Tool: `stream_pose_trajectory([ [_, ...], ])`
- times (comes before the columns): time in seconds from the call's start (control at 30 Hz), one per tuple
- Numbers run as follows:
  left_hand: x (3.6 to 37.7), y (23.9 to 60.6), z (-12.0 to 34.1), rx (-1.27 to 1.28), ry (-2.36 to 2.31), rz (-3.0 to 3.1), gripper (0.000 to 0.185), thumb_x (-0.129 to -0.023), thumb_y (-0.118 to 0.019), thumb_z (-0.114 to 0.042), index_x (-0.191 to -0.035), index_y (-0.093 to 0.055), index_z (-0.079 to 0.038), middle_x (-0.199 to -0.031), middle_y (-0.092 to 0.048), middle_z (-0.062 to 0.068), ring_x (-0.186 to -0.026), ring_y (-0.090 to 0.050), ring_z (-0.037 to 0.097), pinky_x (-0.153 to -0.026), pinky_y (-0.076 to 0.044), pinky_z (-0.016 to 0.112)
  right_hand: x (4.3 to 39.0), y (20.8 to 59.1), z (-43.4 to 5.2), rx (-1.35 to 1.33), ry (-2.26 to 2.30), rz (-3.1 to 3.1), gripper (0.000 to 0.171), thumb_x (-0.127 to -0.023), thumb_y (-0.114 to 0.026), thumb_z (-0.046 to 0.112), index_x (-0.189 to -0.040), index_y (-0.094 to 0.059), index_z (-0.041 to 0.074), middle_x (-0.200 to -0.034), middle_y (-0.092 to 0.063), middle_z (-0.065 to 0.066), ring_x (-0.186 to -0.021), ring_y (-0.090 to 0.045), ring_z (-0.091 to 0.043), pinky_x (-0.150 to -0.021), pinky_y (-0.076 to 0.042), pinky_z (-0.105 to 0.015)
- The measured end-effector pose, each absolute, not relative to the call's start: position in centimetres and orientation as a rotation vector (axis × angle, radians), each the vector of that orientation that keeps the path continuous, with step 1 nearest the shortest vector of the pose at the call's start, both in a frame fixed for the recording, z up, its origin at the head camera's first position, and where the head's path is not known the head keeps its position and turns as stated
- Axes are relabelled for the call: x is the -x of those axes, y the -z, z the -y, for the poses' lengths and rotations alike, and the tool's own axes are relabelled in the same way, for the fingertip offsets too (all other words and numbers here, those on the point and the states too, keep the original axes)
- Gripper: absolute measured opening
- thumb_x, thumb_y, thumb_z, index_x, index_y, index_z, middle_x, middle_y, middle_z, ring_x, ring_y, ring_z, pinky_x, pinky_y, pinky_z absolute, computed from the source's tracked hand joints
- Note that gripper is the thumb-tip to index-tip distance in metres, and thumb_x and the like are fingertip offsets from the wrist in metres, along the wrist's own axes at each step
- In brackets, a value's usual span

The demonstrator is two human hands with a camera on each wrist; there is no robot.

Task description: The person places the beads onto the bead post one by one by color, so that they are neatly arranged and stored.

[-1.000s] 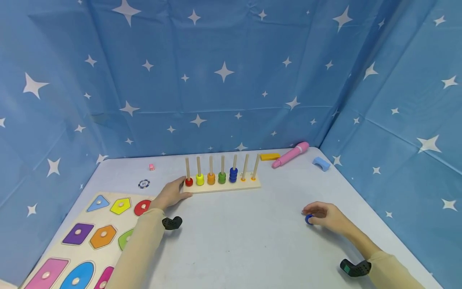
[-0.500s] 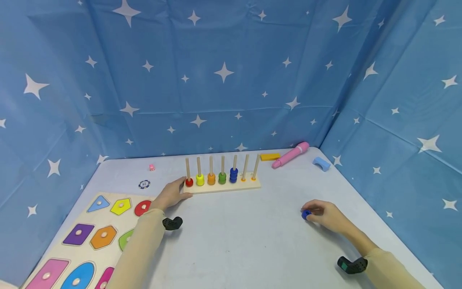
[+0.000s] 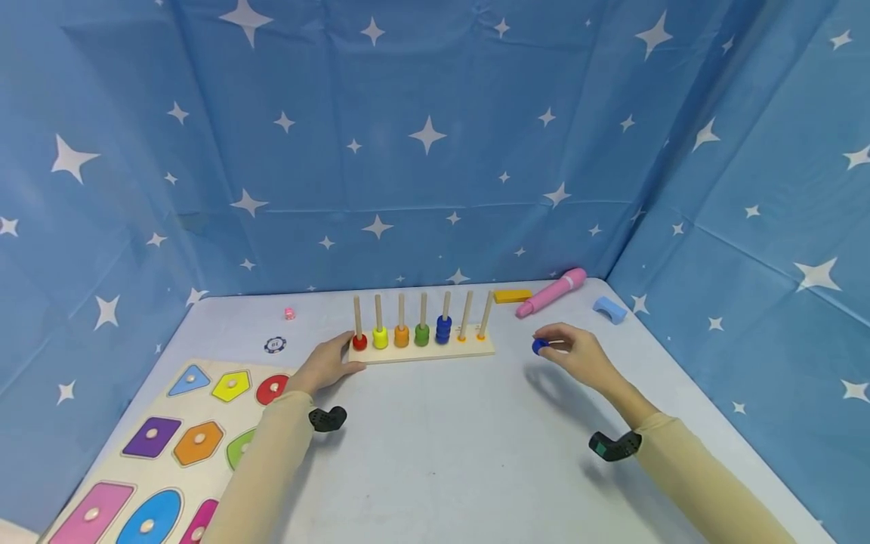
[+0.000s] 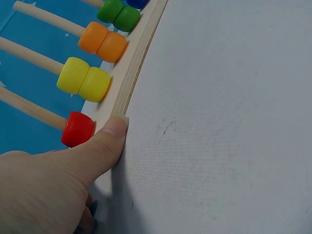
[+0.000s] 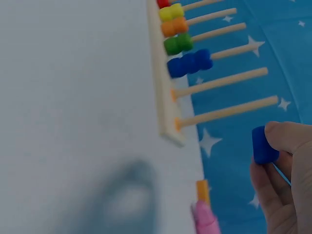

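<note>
At the very front, left of the left arm, lies a wooden puzzle board (image 3: 204, 378) with bright shapes set in it.

A little farther in, the left hand (image 3: 325, 366) rests on the table (image 3: 435, 453). Its thumb (image 4: 109, 134) presses flat against the front edge of the peg rack (image 3: 421, 350), at the rack's left end. The other fingers cannot be seen well, so how they lie is hard to tell. Right beside the thumb sits a red bead (image 4: 78, 129) on the first peg. Past it along the rack come yellow beads (image 4: 84, 82), orange beads (image 4: 103, 42), green beads (image 3: 422, 334) and a stack of blue beads (image 3: 443, 329). The last two pegs have only small orange rings at the bottom.

Off to the right, the right hand (image 3: 576, 353) is up in the air above the table. Its thumb and fingertips pinch a small blue bead (image 3: 540, 346) tightly. The bead is just to the right of the rack's right end, near the two bare pegs, and it touches no peg.

Behind that hand lie a pink pen (image 3: 552, 292), a yellow block (image 3: 513, 295) and a light blue block (image 3: 609, 309). Far behind the left hand are a round chip (image 3: 275, 345) and a tiny pink thing (image 3: 289, 313). A blue cloth with white stars (image 3: 421, 136) hangs at the back.
</note>
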State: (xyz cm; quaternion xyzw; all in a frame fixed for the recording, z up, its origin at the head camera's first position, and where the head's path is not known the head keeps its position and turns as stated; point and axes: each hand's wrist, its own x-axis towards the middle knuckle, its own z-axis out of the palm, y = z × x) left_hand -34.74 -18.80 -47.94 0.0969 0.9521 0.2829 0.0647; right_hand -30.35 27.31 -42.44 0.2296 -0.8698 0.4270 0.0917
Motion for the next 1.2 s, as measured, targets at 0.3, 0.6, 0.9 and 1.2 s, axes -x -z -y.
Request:
stream_pose_trajectory([
  [0.3, 34.6, 47.7, 18.8, -0.278, -0.852, -2.869, 0.082, -0.085, -0.071, -0.033, -0.147, -0.028, 0.000, -0.148, -0.032, 0.022, -0.135, -0.028, 0.039, -0.111, -0.024, 0.052, 34.9, 39.1, -22.5, -0.668, -1.232, 2.480, 0.029, -0.088, -0.067, 0.006, -0.115, -0.061, -0.002, -0.110, -0.065, -0.018, -0.098, -0.064, -0.030, -0.084, -0.054, -0.029],
  [0.6, 34.6, 47.8, 18.8, -0.306, -0.861, -2.888, 0.081, -0.085, -0.072, -0.032, -0.146, -0.029, 0.002, -0.146, -0.033, 0.023, -0.134, -0.029, 0.040, -0.111, -0.025, 0.052, 37.8, 37.5, -16.7, -0.692, -1.299, 2.462, 0.031, -0.088, -0.068, 0.012, -0.117, -0.061, 0.002, -0.112, -0.064, -0.011, -0.098, -0.064, -0.025, -0.086, -0.054, -0.034],
  [0.9, 34.7, 47.7, 18.6, -0.289, -0.869, -2.880, 0.082, -0.084, -0.072, -0.032, -0.147, -0.029, 0.000, -0.148, -0.032, 0.021, -0.136, -0.028, 0.038, -0.111, -0.024, 0.050, 39.1, 37.9, -13.8, -0.686, -1.337, 2.511, 0.030, -0.087, -0.068, 0.013, -0.116, -0.061, 0.007, -0.111, -0.065, -0.008, -0.098, -0.064, -0.022, -0.084, -0.055, -0.031],
  [1.2, 34.7, 47.9, 18.8, -0.278, -0.870, -2.879, 0.083, -0.084, -0.072, -0.032, -0.147, -0.028, 0.000, -0.148, -0.032, 0.021, -0.136, -0.028, 0.038, -0.111, -0.025, 0.051, 39.2, 38.1, -12.6, -0.700, -1.269, 2.533, 0.031, -0.087, -0.068, 0.013, -0.116, -0.061, 0.004, -0.110, -0.065, -0.009, -0.095, -0.065, -0.020, -0.083, -0.055, -0.032],
])
